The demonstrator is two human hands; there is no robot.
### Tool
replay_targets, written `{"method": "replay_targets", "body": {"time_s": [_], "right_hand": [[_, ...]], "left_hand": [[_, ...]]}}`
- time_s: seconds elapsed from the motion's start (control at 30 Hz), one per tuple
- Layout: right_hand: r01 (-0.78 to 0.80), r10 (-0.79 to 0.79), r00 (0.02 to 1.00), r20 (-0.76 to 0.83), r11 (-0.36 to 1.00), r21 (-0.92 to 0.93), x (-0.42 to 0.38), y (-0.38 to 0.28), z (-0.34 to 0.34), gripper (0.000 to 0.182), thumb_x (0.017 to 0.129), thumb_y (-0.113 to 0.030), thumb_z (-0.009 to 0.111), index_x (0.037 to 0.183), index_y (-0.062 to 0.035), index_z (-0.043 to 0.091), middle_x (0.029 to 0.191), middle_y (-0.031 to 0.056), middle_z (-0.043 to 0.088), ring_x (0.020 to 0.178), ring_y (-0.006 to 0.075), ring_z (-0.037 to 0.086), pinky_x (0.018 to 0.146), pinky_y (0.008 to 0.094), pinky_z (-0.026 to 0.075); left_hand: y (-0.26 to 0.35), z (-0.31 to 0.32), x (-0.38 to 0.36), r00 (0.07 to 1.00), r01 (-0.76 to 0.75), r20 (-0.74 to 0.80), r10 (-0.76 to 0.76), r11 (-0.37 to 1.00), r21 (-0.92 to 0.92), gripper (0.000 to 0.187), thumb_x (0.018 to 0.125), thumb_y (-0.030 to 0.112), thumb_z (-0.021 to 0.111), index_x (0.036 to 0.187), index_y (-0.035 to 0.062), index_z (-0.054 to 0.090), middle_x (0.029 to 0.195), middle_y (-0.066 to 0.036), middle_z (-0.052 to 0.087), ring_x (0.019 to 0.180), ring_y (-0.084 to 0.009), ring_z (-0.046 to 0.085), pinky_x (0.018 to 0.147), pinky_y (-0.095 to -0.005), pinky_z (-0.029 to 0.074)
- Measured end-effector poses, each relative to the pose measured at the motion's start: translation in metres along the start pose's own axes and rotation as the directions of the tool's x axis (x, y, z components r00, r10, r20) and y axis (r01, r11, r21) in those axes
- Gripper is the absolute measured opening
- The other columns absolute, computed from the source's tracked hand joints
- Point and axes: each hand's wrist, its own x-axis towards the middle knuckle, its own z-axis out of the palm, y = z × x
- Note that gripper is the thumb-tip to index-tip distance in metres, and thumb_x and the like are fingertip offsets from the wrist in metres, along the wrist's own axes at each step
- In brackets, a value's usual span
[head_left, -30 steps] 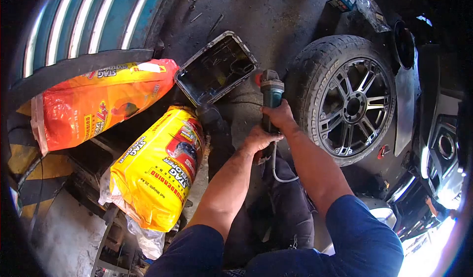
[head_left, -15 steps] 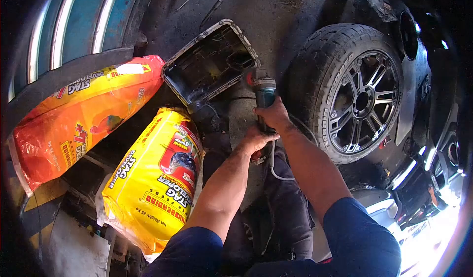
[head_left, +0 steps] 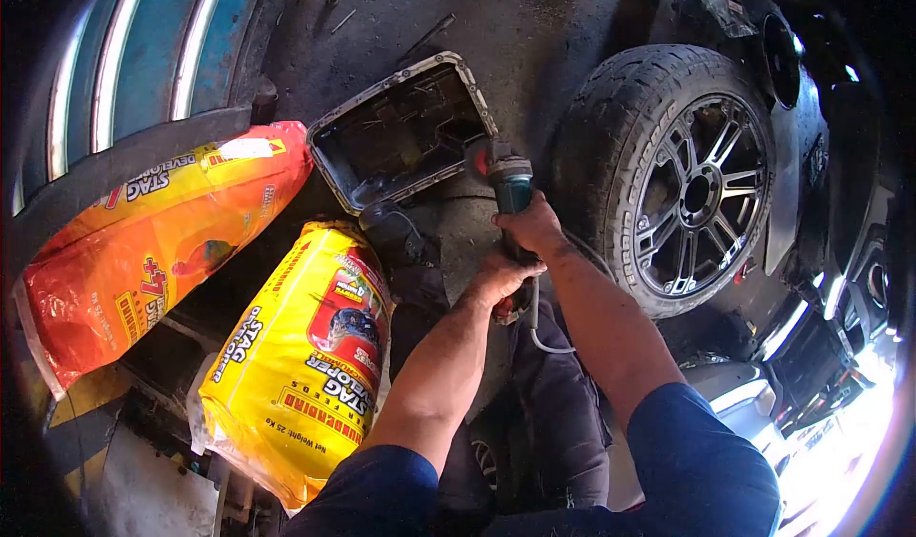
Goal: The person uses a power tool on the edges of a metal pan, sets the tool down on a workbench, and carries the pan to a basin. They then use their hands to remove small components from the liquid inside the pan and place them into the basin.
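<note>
Head view: right hand (head_left: 531, 224) and left hand (head_left: 503, 277) grip the grinder (head_left: 513, 191), lengthwise toward the pan's (head_left: 445, 58) corner; right hand is nearer.

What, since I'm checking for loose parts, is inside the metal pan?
The pan shows dark, uneven inner surfaces; shadow hides whether loose parts are there. The grinder covers part of its lower-right corner.

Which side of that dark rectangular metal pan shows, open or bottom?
The open side: the pan has its hollow inside facing the camera.
</note>
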Motion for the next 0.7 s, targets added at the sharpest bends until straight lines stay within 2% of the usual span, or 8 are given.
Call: {"method": "replay_targets", "body": {"time_s": [0.2, 0.23, 0.33, 0.47, 0.5, 0.6, 0.63, 0.7], "right_hand": [[0.044, -0.042, 0.998, -0.055, 0.998, 0.041, 0.025, -0.013, -0.008, 0.097, 0.07, -0.045, 0.084, 0.138, 0.0059, 0.037, 0.126, 0.0275, 0.061, 0.118, 0.0396, 0.062, 0.1, 0.0448, 0.051], [0.037, -0.035, 0.998, -0.059, 0.999, 0.036, 0.028, -0.018, -0.012, 0.097, 0.07, -0.045, 0.084, 0.138, 0.006, 0.037, 0.126, 0.0277, 0.061, 0.119, 0.0397, 0.062, 0.1, 0.0448, 0.051], [0.046, -0.045, 0.996, -0.075, 0.999, 0.012, 0.036, -0.036, -0.02, 0.096, 0.07, -0.046, 0.085, 0.137, 0.0062, 0.038, 0.127, 0.0281, 0.061, 0.119, 0.0399, 0.061, 0.101, 0.0448, 0.051], [0.101, -0.105, 0.991, -0.087, 0.994, -0.047, 0.048, -0.068, -0.028, 0.095, 0.071, -0.046, 0.084, 0.136, 0.0062, 0.039, 0.126, 0.0281, 0.061, 0.119, 0.0402, 0.062, 0.1, 0.0442, 0.051], [0.106, -0.112, 0.99, -0.085, 0.992, -0.062, 0.052, -0.077, -0.029, 0.094, 0.071, -0.045, 0.084, 0.136, 0.0063, 0.04, 0.126, 0.028, 0.062, 0.119, 0.0403, 0.062, 0.1, 0.0441, 0.051], [0.173, -0.183, 0.972, -0.148, 0.982, -0.076, 0.073, -0.096, -0.029, 0.093, 0.071, -0.045, 0.083, 0.135, 0.007, 0.041, 0.125, 0.028, 0.063, 0.118, 0.0401, 0.063, 0.1, 0.0435, 0.052], [0.153, -0.166, 0.977, -0.13, 0.982, -0.109, 0.066, -0.11, -0.037, 0.095, 0.07, -0.046, 0.084, 0.135, 0.0074, 0.041, 0.125, 0.0277, 0.063, 0.117, 0.0399, 0.063, 0.101, 0.0431, 0.052], [0.178, -0.195, 0.973, -0.12, 0.974, -0.144, 0.067, -0.117, -0.039, 0.095, 0.071, -0.046, 0.083, 0.137, 0.0075, 0.04, 0.126, 0.0276, 0.063, 0.118, 0.0395, 0.063, 0.101, 0.0426, 0.051]], "left_hand": [[0.031, -0.012, 0.016, 0.999, -0.038, 0.013, 0.037, 0.998, 0.058, 0.063, 0.075, 0.026, 0.087, 0.124, -0.0012, 0.058, 0.11, -0.01, 0.069, 0.1, -0.0214, 0.065, 0.087, -0.0374, 0.052], [0.042, -0.015, 0.018, 0.999, 0.045, 0.013, -0.047, 0.992, 0.115, 0.065, 0.075, 0.025, 0.088, 0.126, -0.0013, 0.057, 0.113, -0.011, 0.069, 0.104, -0.0221, 0.064, 0.091, -0.0381, 0.051], [0.032, -0.023, 0.039, 0.994, -0.113, -0.012, 0.113, 0.993, 0.025, 0.063, 0.075, 0.024, 0.088, 0.125, -0.0012, 0.058, 0.114, -0.011, 0.069, 0.103, -0.0218, 0.064, 0.09, -0.0385, 0.052], [0.012, -0.044, 0.082, 0.981, -0.183, -0.05, 0.186, 0.982, 0.048, 0.056, 0.078, 0.024, 0.085, 0.123, 0.0002, 0.061, 0.116, -0.01, 0.069, 0.103, -0.0219, 0.064, 0.091, -0.0384, 0.05], [0.038, -0.047, 0.071, 0.99, -0.13, -0.057, 0.129, 0.992, -0.001, 0.062, 0.073, 0.02, 0.088, 0.124, -0.0017, 0.059, 0.113, -0.011, 0.071, 0.102, -0.023, 0.067, 0.092, -0.0355, 0.052], [0.071, -0.061, 0.074, 0.973, -0.225, -0.043, 0.225, 0.974, 0.004, 0.06, 0.073, 0.019, 0.088, 0.123, -0.0027, 0.06, 0.112, -0.01, 0.071, 0.102, -0.0221, 0.066, 0.091, -0.0352, 0.052], [0.08, -0.061, 0.071, 0.96, -0.274, -0.07, 0.272, 0.961, -0.023, 0.057, 0.074, 0.017, 0.087, 0.121, -0.0024, 0.061, 0.111, -0.01, 0.071, 0.102, -0.0214, 0.066, 0.09, -0.0351, 0.052], [0.085, -0.06, 0.073, 0.963, -0.27, -0.054, 0.265, 0.954, -0.133, 0.057, 0.075, 0.015, 0.086, 0.123, -0.0014, 0.061, 0.111, -0.009, 0.071, 0.102, -0.0213, 0.066, 0.091, -0.035, 0.052]]}}
